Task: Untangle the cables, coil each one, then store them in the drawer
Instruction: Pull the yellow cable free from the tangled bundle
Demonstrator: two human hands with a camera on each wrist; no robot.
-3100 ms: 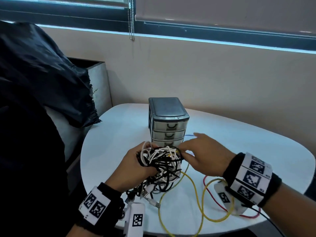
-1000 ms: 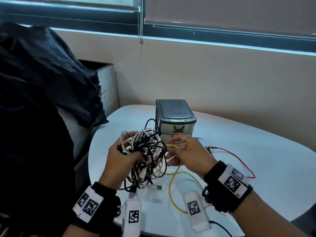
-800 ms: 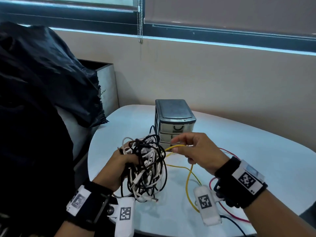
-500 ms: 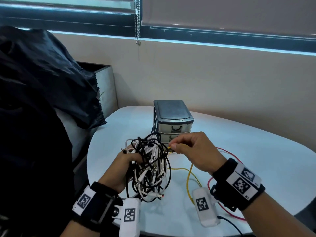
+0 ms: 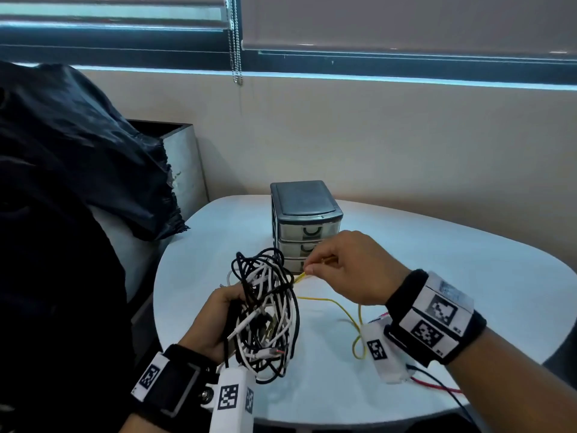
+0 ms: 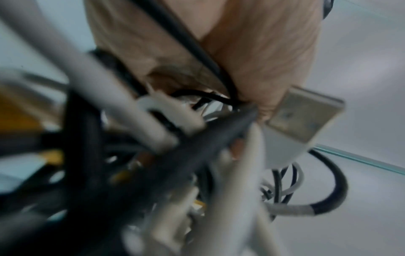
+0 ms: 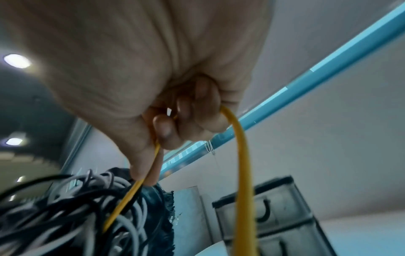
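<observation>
Tangle point(image 5: 265, 310) in left hand point(image 5: 215, 323), right hand point(image 5: 349, 270) grip pinching yellow cable point(image 7: 241, 164), drawers point(image 5: 307, 226) just beyond

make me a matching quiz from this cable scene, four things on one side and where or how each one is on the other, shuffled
Things:
1. yellow cable
2. black and white cable tangle
3. drawer unit
4. red cable

States:
A. gripped in the left hand
B. stands on the table, drawers closed
C. pinched by the right hand
D. lies on the table near the right wrist

Pairs: 1-C, 2-A, 3-B, 4-D
</observation>
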